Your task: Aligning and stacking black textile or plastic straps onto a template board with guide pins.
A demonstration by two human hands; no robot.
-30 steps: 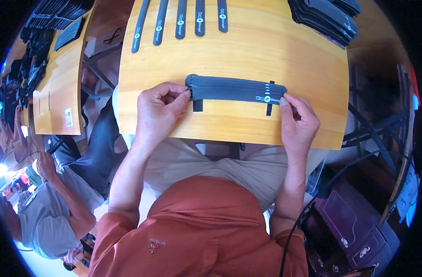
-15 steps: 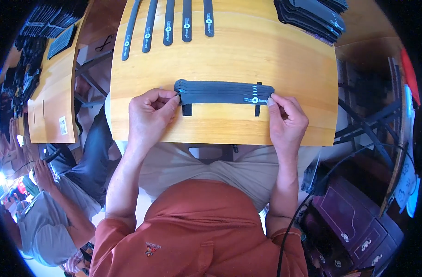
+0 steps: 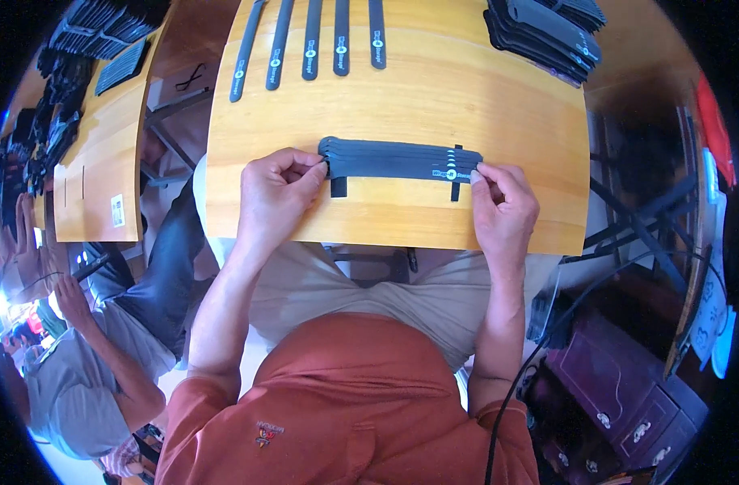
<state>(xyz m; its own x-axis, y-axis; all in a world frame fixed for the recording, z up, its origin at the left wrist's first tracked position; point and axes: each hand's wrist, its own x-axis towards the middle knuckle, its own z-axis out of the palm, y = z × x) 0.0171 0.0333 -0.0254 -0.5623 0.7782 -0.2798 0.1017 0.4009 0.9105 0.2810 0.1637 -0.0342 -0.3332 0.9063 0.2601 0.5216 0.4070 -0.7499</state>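
A fanned stack of dark grey straps (image 3: 393, 161) lies crosswise near the front of the wooden table, its layers showing as stepped edges. At its left end, my left hand (image 3: 282, 190) pinches the straps between thumb and fingertips. The right end is gripped by my right hand (image 3: 505, 202), thumb on top at the corner. Two short black strips run under the stack: the left strip (image 3: 339, 187) and the thinner right strip (image 3: 456, 191) stick out below it.
Several single grey straps (image 3: 311, 44) lie side by side at the table's far left. Piled dark straps (image 3: 539, 36) sit at the far right corner. A neighbouring table (image 3: 103, 190) holds more bundles; a seated person (image 3: 94, 364) is at the left. A purple drawer cabinet (image 3: 616, 396) stands at right.
The whole view has shifted slightly, so the table and straps sit a little further right on the left side. Both hands keep their pinch on the stack's ends.
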